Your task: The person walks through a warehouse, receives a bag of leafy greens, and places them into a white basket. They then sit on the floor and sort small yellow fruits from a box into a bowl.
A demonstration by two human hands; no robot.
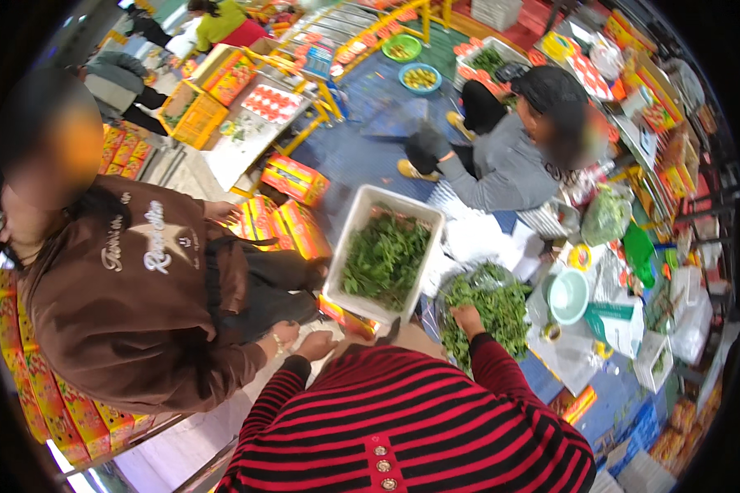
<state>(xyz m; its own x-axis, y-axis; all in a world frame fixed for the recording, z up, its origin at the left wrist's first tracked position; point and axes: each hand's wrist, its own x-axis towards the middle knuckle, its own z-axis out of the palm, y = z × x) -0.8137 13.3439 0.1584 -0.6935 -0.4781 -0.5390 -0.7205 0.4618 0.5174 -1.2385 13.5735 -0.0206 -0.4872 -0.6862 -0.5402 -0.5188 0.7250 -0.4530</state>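
Note:
My right hand (467,320) reaches into a heap of leafy greens (499,308) at my right, its fingers curled among the stems and partly hidden. A clear plastic bag seems to lie at the top of that heap. My left hand (317,345) hangs low at my left side, beside the hand (282,336) of a co-worker in a brown hoodie; its fingers are too small and blurred to read. Straight before me stands a white foam box (354,215) with more loose leafy greens (385,259) inside.
A crouching person in grey (499,166) sits ahead right. Red-and-yellow cartons (293,179) stand left of the foam box. A pale green basin (568,296) and tape rolls (579,257) lie at right. White sheeting (478,240) spreads behind the heap. Bowls of yellowish produce (420,78) stand farther off.

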